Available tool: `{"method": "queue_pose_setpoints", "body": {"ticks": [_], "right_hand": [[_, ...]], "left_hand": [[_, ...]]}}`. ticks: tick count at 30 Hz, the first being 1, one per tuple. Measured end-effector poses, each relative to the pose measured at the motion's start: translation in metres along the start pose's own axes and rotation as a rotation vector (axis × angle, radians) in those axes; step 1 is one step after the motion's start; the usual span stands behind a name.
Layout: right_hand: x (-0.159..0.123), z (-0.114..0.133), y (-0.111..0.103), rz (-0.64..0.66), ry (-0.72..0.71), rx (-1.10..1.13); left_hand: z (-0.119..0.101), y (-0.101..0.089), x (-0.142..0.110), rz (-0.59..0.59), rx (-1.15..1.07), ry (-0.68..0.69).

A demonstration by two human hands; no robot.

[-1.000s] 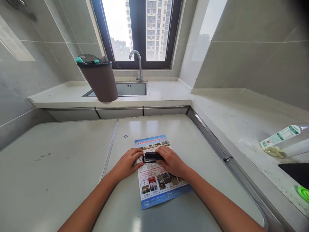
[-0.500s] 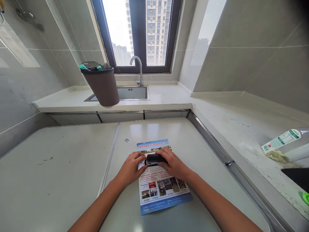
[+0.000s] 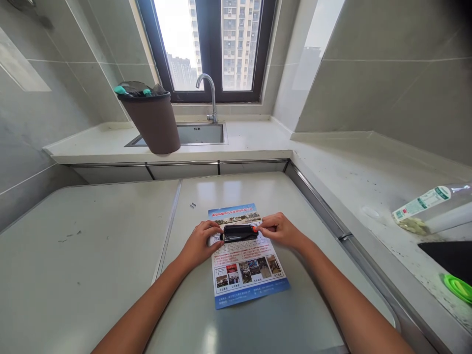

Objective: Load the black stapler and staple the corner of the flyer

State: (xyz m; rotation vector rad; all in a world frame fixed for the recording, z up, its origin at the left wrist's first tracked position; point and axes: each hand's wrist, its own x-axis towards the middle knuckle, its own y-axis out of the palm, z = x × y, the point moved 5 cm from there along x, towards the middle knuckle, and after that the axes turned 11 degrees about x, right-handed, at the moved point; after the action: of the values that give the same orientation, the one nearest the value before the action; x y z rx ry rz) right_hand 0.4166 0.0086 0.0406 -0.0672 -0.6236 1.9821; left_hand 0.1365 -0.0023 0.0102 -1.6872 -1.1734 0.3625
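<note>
A black object that looks like a stapler [image 3: 239, 233] lies crosswise over a printed flyer [image 3: 250, 285], with a small orange-red part at its right end. My left hand [image 3: 202, 241] grips the left end between thumb and fingers. At the other end, the fingertips of my right hand [image 3: 279, 230] are pinched together at the orange-red part. Two small silver strips [image 3: 192, 205], like staples, lie on the white table [image 3: 110, 275] beyond the flyer's upper left corner.
Past the table, a brown bin [image 3: 155, 123] stands tilted in view by the sink [image 3: 199, 135] and faucet [image 3: 212, 98]. On the right counter [image 3: 332, 157] are a clear labelled bottle [image 3: 424, 202] lying on its side, a black flat thing [image 3: 450, 258] and a green item [image 3: 458, 287].
My right hand has slid off the top of the stapler to its right end and now pinches there, uncovering the orange-red part. My left hand keeps its hold. The view has tilted slightly down.
</note>
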Motion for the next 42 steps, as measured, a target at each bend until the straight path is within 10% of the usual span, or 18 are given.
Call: {"method": "queue_pose_setpoints", "body": {"ticks": [6, 25, 34, 42], "right_hand": [[0.000, -0.008, 0.000, 0.013, 0.093, 0.027], [0.004, 0.018, 0.046, -0.181, -0.324, -0.100], [-0.009, 0.049, 0.040, -0.285, -0.627, -0.419], [-0.012, 0.051, 0.054, -0.229, -0.728, -0.617]], "left_hand": [[0.001, 0.001, 0.002, -0.005, -0.006, -0.026], [-0.002, -0.018, -0.001, -0.170, -0.299, -0.159], [0.006, 0.003, -0.003, 0.104, -1.271, -0.549], [0.009, 0.006, -0.005, 0.226, -1.397, -0.578]]}}
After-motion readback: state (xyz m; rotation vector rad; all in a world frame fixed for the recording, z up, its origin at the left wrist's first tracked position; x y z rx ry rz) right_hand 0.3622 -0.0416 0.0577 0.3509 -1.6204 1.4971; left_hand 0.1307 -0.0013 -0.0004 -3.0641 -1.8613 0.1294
